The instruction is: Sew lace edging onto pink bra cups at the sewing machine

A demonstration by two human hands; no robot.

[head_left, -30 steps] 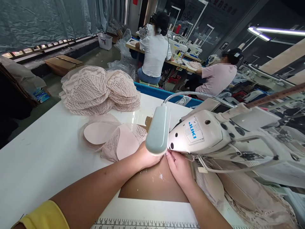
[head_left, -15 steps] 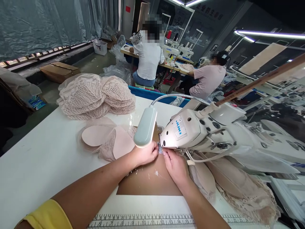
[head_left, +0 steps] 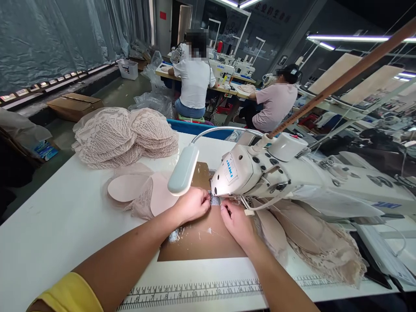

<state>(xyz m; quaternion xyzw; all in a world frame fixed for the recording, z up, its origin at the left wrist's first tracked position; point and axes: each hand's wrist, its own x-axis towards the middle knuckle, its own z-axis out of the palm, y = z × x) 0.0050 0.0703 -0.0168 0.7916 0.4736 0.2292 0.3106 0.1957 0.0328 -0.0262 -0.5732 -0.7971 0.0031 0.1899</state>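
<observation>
My left hand (head_left: 191,204) and my right hand (head_left: 235,222) are both at the needle end of a white JUKI sewing machine (head_left: 260,171), over a brown patch of tabletop (head_left: 201,238). Their fingertips pinch a small pale strip at the presser foot (head_left: 214,199); what it is I cannot make out. A grey lamp head (head_left: 182,170) on a flexible neck hangs just above my left hand. Pink lace bra cups (head_left: 143,195) lie to the left of my left hand.
A tall stack of lace cups (head_left: 123,136) sits at the table's far left. More lace pieces (head_left: 321,247) are heaped under the machine arm at the right. A printed ruler (head_left: 195,292) runs along the near edge. Two people sew at machines beyond the table.
The view has shifted, so the machine and lamp sit further left. My hands stay at the presser foot, with the left fingers now closed in a clearer pinch.
</observation>
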